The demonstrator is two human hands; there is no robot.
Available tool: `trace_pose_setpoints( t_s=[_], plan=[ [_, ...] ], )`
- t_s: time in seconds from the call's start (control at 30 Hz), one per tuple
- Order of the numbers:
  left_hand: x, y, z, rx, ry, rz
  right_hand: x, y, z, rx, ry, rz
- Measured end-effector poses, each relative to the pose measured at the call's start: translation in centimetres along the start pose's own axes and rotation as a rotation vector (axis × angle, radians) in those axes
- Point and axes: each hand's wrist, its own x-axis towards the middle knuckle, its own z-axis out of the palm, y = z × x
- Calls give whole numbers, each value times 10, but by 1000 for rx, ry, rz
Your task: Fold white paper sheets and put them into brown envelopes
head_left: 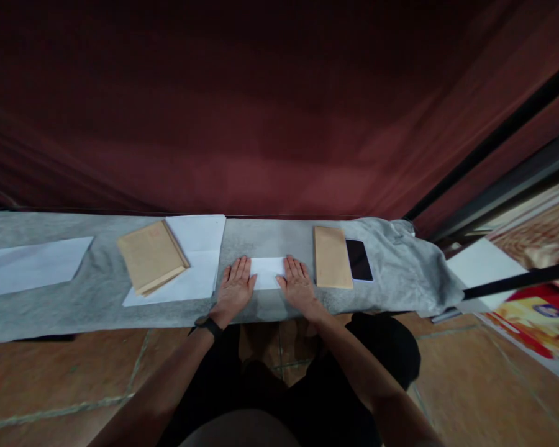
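Note:
A small white piece of paper (267, 273), which looks folded, lies flat on the grey cloth in front of me. My left hand (235, 287) rests palm down on its left end, fingers stretched out and pointing away from me. On the right end lies my right hand (299, 284), likewise flat with its fingers extended. Both thumbs point inward over the paper, and the middle of the sheet shows between them. The ends of the paper are hidden under my hands.
Left of my hands, brown envelopes (151, 254) lie on white sheets (200, 239); another white sheet (32, 266) is farther left. To the right are a brown envelope (333, 257) and a phone (359, 259). Grey cloth (395, 273) covers the narrow table before a red curtain (261, 136).

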Motion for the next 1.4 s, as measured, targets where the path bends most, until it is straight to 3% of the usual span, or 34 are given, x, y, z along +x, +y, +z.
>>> trace_pose_setpoints(
  t_s=[0.1,0.23,0.33,0.53,0.73,0.83,1.2,1.4],
  plan=[
    [-9,12,-5,1,35,26,0,-1,0,4,2,6],
    [-28,37,-8,-50,-16,240,0,-1,0,5,-8,13],
    [-39,44,-8,-49,-41,287,0,-1,0,5,-24,27],
    [-43,34,-8,-20,-30,306,1,-2,-10,10,-44,24],
    [-44,33,-8,-43,-5,323,-16,-22,-15,83,-96,-210],
    [-44,32,-7,-46,-5,326,-27,-25,-14,75,-101,-233],
    [-56,9,-12,-21,-3,245,-40,-5,-15,-19,-61,-210],
    [-56,8,-19,2,-39,264,-44,5,-17,-64,-82,-229]
  ],
)
